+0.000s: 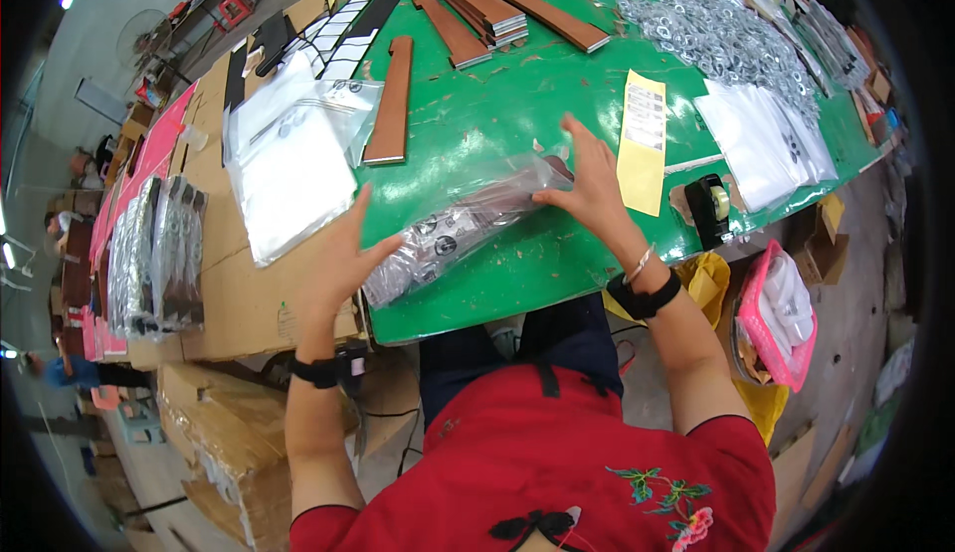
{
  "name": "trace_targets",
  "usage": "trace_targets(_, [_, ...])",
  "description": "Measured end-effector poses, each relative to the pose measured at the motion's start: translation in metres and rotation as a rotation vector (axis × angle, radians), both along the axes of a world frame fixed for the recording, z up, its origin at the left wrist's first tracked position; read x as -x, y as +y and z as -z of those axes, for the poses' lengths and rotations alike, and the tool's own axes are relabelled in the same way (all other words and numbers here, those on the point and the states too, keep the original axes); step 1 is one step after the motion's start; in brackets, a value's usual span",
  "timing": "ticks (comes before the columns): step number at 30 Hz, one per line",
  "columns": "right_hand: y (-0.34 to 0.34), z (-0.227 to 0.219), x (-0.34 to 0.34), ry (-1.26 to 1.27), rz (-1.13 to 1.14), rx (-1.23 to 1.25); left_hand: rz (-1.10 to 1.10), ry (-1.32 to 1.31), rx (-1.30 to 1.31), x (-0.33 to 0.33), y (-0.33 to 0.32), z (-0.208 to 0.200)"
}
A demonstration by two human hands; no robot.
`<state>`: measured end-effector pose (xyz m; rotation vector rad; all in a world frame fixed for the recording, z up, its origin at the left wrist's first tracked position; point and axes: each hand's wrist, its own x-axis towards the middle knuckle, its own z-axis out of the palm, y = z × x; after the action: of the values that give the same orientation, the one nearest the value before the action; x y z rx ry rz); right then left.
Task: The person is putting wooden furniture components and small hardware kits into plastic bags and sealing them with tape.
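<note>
A clear plastic bag (pixel 453 229) with black printed marks lies slantwise on the green table (pixel 477 308). A brownish long piece shows dimly inside it. My left hand (pixel 336 266) is at the bag's left end, its thumb and forefinger spread apart. Over the other end is my right hand (pixel 595 186), fingers also spread, with the thumb at the plastic's edge. Whether either hand touches the bag, I cannot tell. Just beyond lies a single brown strip (pixel 390 104), and a stack of similar brown strips (pixel 476 10) sits farther back.
Flat clear bags (pixel 293 174) lie at the left, partly on cardboard. Wrapped pieces (pixel 159 254) stand beyond them. To the right are a yellow label sheet (pixel 643 144), a tape dispenser (pixel 708 209), more white bags (pixel 761 139) and a heap of metal parts (pixel 711 30). A pink basket (pixel 776 318) stands below.
</note>
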<state>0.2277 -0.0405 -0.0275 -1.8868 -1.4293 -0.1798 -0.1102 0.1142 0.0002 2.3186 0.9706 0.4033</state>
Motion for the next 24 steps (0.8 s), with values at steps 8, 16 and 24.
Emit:
trace_targets(8, [0.016,0.0,-0.012,0.24,-0.447,0.17,0.023,-0.067,-0.021,-0.093,-0.017,0.023])
trace_targets(16, [0.025,0.018,-0.006,0.269,-0.189,0.064,-0.051,-0.207,0.158,-0.131,-0.014,0.04])
trace_targets(24, [0.042,0.023,0.0,0.207,-0.005,0.1,-0.144,-0.151,0.057,-0.141,-0.02,0.036])
